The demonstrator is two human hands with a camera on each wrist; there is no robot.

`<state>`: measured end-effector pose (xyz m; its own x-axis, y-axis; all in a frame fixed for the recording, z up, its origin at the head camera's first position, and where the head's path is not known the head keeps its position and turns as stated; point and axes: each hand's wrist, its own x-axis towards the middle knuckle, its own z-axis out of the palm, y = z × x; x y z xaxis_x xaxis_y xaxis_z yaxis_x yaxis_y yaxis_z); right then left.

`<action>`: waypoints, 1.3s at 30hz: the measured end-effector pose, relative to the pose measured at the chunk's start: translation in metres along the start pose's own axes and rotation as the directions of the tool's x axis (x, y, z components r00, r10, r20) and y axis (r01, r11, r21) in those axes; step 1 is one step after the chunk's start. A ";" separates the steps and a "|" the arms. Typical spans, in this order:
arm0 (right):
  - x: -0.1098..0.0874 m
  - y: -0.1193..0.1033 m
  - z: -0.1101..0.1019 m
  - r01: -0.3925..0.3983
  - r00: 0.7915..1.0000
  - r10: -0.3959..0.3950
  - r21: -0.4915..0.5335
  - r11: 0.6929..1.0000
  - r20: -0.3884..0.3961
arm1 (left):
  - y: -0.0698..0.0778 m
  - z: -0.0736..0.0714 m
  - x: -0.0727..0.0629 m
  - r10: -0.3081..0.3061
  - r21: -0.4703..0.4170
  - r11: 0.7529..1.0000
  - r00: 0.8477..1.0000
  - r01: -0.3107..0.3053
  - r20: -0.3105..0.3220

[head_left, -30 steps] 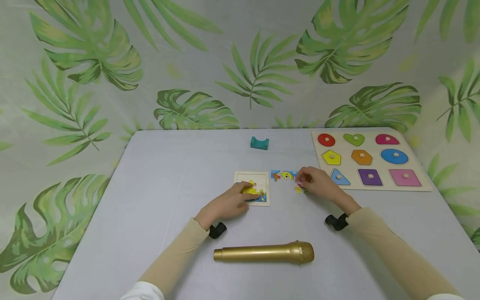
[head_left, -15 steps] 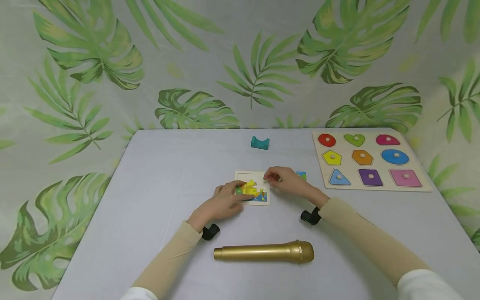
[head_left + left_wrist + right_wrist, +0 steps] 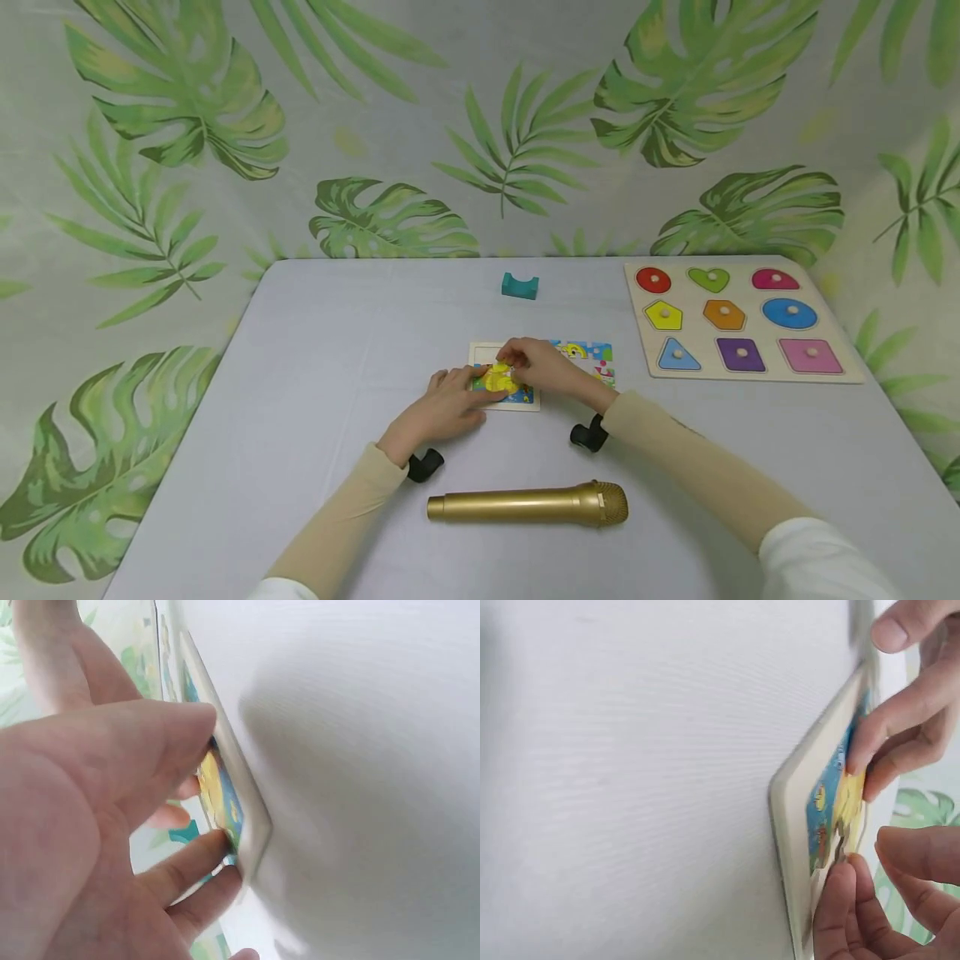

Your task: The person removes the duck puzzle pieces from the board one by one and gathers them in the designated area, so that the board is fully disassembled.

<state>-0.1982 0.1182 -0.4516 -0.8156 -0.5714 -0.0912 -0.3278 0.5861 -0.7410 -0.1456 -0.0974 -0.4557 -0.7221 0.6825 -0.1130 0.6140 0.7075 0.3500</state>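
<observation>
A small wooden jigsaw tray (image 3: pixel 482 347) lies flat near the table's middle, partly filled with blue, green and yellow pieces. The left hand (image 3: pixel 438 412) rests over its left side, fingers fairly straight, with fingertips on the yellow picture. From the right, the right hand (image 3: pixel 543 367) reaches over the tray, its fingertips pinching a small puzzle piece (image 3: pixel 842 841) close over the picture. That piece is mostly covered by the fingers. In the right wrist view both hands' fingertips come near each other over the tray. Loose puzzle pieces (image 3: pixel 596 351) lie just right of the tray.
A gold microphone (image 3: pixel 525 506) lies in front of the hands. Behind the tray stands a teal notched block (image 3: pixel 520 287). The wooden shape board (image 3: pixel 637 310) with colourful knobbed shapes lies at the back right. A leaf-patterned cloth (image 3: pixel 390 125) hangs behind the table.
My right hand has moved left from the loose pieces to over the tray, bringing a piece with it. The left hand has shifted slightly left and stays on the tray.
</observation>
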 end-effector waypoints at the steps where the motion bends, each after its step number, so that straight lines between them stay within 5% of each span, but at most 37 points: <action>1: 0.001 0.000 0.000 -0.010 1.000 0.010 0.011 1.000 0.002 | 0.001 0.000 0.000 0.000 -0.004 1.000 1.000 0.000 0.001; 11: 0.008 0.005 0.003 0.021 1.000 -0.021 -0.021 1.000 -0.018 | 0.000 0.000 0.001 0.042 -0.019 0.999 0.998 -0.043 -0.036; 18: 0.004 0.006 -0.006 -0.035 0.997 0.041 0.091 0.995 -0.064 | -0.002 0.003 0.000 0.042 -0.025 0.999 0.998 -0.043 -0.052; 29: -0.036 0.033 -0.048 -0.128 0.982 0.152 0.203 0.971 -0.108 | -0.002 0.005 -0.001 0.028 -0.030 0.999 0.998 -0.029 -0.058; 39: -0.059 0.063 -0.054 -0.160 0.977 0.172 0.100 0.982 -0.128 | 0.000 0.003 -0.003 0.014 -0.052 0.999 0.999 -0.016 -0.052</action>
<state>-0.1962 0.2197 -0.4565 -0.9141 -0.3835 -0.1315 -0.1435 0.6094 -0.7798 -0.1426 -0.0988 -0.4578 -0.7294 0.6815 -0.0593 0.6082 0.6857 0.3999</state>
